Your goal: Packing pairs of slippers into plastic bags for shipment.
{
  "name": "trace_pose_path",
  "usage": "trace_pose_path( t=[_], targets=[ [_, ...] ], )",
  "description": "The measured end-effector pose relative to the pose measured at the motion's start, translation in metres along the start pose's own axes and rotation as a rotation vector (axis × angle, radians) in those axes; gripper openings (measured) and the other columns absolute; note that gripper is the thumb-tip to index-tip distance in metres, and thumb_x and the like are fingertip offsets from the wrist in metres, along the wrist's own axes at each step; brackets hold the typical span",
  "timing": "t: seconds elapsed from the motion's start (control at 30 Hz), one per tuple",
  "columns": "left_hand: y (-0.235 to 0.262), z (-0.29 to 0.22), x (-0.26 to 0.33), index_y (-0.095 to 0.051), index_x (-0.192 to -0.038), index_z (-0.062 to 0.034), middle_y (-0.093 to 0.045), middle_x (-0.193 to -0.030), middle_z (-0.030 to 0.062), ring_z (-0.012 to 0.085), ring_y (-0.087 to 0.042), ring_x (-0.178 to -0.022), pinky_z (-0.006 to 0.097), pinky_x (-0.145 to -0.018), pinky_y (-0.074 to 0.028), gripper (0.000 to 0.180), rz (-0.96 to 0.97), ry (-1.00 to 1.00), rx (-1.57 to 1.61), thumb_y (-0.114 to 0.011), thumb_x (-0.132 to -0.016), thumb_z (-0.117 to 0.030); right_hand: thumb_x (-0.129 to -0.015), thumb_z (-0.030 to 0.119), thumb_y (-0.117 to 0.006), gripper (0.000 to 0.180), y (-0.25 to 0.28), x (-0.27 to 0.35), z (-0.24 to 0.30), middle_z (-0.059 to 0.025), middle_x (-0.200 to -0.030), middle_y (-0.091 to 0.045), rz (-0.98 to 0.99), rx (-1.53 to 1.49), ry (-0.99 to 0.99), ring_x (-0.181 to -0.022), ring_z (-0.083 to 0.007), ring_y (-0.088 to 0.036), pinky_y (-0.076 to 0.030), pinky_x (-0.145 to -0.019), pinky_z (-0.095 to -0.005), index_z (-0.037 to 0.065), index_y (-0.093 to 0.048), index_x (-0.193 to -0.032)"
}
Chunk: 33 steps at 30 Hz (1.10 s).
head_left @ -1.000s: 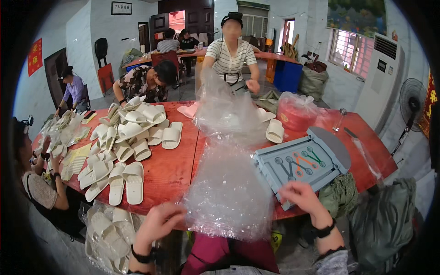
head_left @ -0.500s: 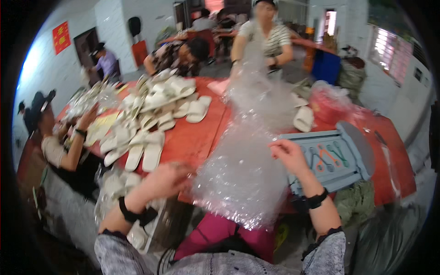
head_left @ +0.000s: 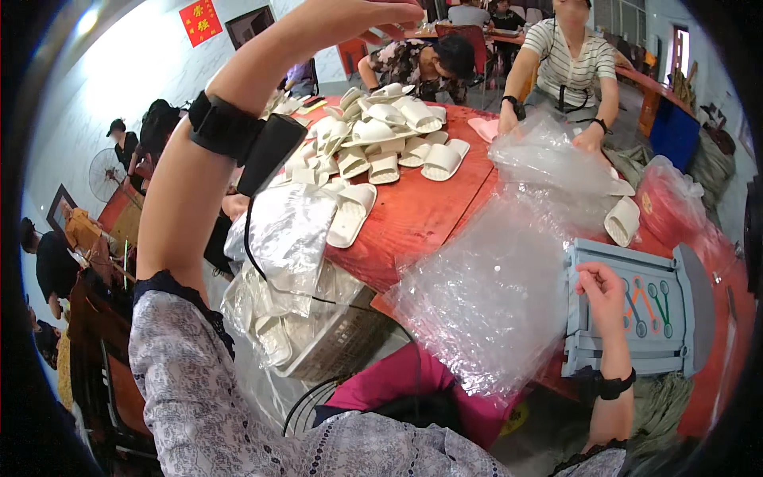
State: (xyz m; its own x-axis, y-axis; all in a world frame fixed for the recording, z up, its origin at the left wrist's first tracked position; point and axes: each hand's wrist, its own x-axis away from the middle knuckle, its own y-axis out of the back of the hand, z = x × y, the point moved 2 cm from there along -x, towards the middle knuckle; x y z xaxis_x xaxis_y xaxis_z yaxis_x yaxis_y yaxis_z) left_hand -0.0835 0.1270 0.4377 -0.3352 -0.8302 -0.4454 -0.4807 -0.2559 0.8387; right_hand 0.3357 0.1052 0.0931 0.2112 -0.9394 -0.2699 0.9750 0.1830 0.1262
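My left hand (head_left: 362, 17) is raised at the top edge, above the slipper pile, its visible fingers stretched out and holding nothing that I can see. Part of it is cut off by the frame. My right hand (head_left: 604, 294) hovers over the left side of a blue-grey plastic folding piece (head_left: 624, 351), fingers curled together with nothing visible in them. Between my arms, a large clear plastic bag (head_left: 485, 286) spreads over the table's near edge and hangs towards my lap. Cream slippers (head_left: 373, 131) lie heaped beyond it.
A crate (head_left: 350, 342) with slippers and clear plastic stands left of my legs. Across the red table (head_left: 413, 222), a person in a striped shirt (head_left: 568, 63) handles clear plastic. A red bundle (head_left: 675, 203) in plastic sits right. A black cable (head_left: 334, 302) hangs from my left wrist.
My left hand has risen from beside the clear bag to the top of the view. My right hand is now over the blue-grey piece. The view has shifted left.
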Motion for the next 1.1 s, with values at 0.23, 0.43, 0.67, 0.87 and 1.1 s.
trace_pose_path(
  t=[0.23,0.43,0.67,0.87,1.1],
  targets=[
    [-0.022,0.034,0.152,-0.063,-0.124,-0.0034,-0.066,-0.116,0.0191,0.0338,-0.062,-0.108,0.043,-0.096,-0.047,0.057,-0.081,0.281,-0.407,-0.068,-0.088,-0.048,-0.098,0.016,-0.056,0.021,-0.102,0.03,0.053,-0.0034,-0.086,-0.064,0.125,-0.087,0.049,-0.081,-0.0096,-0.059,-0.046,-0.072,-0.0239,0.0,-0.062,-0.112],
    [-0.052,0.092,0.353,-0.045,-0.135,0.0013,-0.052,-0.131,0.0275,0.0414,-0.048,-0.125,0.046,-0.104,-0.039,0.073,-0.453,0.57,-0.56,-0.074,-0.084,-0.042,-0.092,0.042,-0.067,0.077,-0.325,0.017,0.049,-0.0119,-0.133,-0.053,0.695,-0.383,-0.416,-0.112,-0.0219,-0.058,-0.048,-0.094,-0.0363,0.007,-0.028,-0.148],
    [-0.136,0.079,0.373,-0.018,-0.153,-0.0038,-0.056,-0.126,0.0192,0.0287,-0.064,-0.101,0.035,-0.081,-0.054,0.082,-0.585,0.703,0.68,-0.068,-0.088,-0.006,-0.091,0.043,-0.069,0.078,-0.405,0.018,0.056,-0.0085,-0.139,-0.049,0.933,-0.63,-0.347,-0.125,-0.0157,-0.046,-0.042,-0.098,-0.0354,0.008,-0.031,-0.151],
    [-0.169,0.041,0.326,-0.016,-0.153,-0.0042,-0.054,-0.125,0.014,0.0177,-0.061,-0.101,0.03,-0.081,-0.053,0.078,-0.621,0.411,0.911,-0.059,-0.09,0.005,-0.096,0.056,-0.053,0.083,-0.299,0.024,0.085,-0.0111,-0.148,-0.039,0.953,-0.591,-0.478,-0.13,-0.0221,-0.045,-0.039,-0.106,-0.038,0.007,-0.021,-0.154],
    [-0.23,0.007,0.235,-0.015,-0.154,-0.0056,-0.034,-0.151,0.0166,0.023,-0.044,-0.131,0.035,-0.11,-0.033,0.072,-0.847,0.052,1.02,-0.053,-0.093,0.005,-0.097,0.056,-0.048,0.079,-0.193,0.052,0.082,-0.0152,-0.155,-0.032,0.722,-0.727,-0.722,-0.137,-0.0261,-0.04,-0.033,-0.113,-0.0415,0.007,-0.024,-0.154]
  ],
)
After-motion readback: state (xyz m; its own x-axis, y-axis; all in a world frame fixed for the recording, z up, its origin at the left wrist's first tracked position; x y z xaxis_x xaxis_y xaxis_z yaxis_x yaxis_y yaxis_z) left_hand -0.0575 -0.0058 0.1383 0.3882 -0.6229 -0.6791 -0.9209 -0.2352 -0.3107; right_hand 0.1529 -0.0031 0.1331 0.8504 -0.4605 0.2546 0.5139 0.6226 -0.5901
